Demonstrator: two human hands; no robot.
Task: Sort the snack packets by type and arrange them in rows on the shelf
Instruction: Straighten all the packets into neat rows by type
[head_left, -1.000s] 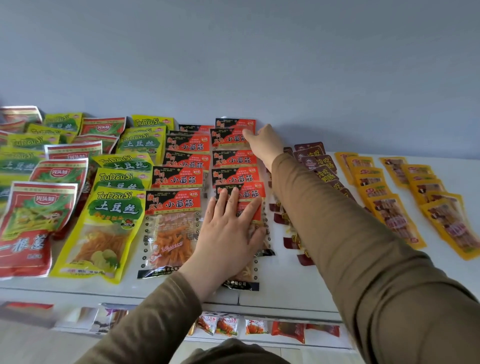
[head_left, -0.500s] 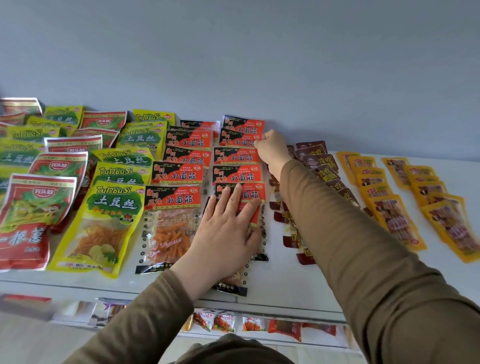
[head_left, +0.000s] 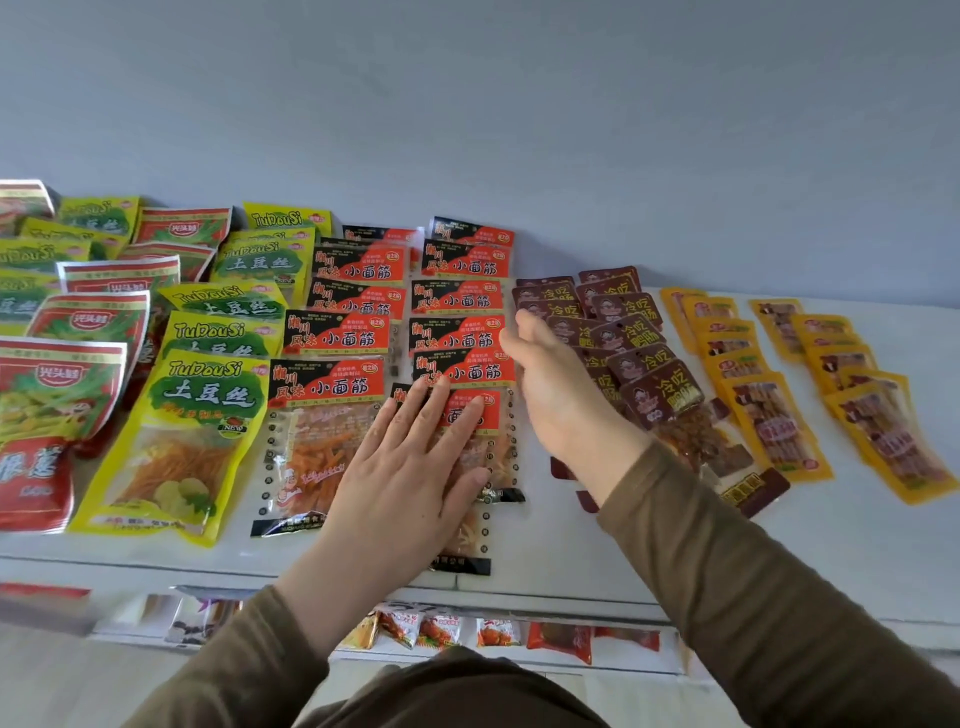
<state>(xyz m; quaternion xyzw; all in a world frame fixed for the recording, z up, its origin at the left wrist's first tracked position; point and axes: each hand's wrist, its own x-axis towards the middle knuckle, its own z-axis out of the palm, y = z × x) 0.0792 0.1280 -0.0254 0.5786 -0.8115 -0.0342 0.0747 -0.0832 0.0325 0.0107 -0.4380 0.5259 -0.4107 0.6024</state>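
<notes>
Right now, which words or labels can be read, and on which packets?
"TuDouSi" and "土豆丝": yellow-green packet.
"小面筋": red-black packet.
"冷吃": dark red packet.
"NEW": small badge on the yellow-green packet.
Orange packets and small print everywhere: too blurred to read.

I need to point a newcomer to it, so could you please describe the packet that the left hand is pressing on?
On the white shelf, find the two columns of red-and-black packets between the yellow-green ones and the maroon ones. Take the right column's nearest packet, under the flat left hand. Unlike its neighbours, it sits skewed and juts closest to the shelf's front edge.
</notes>
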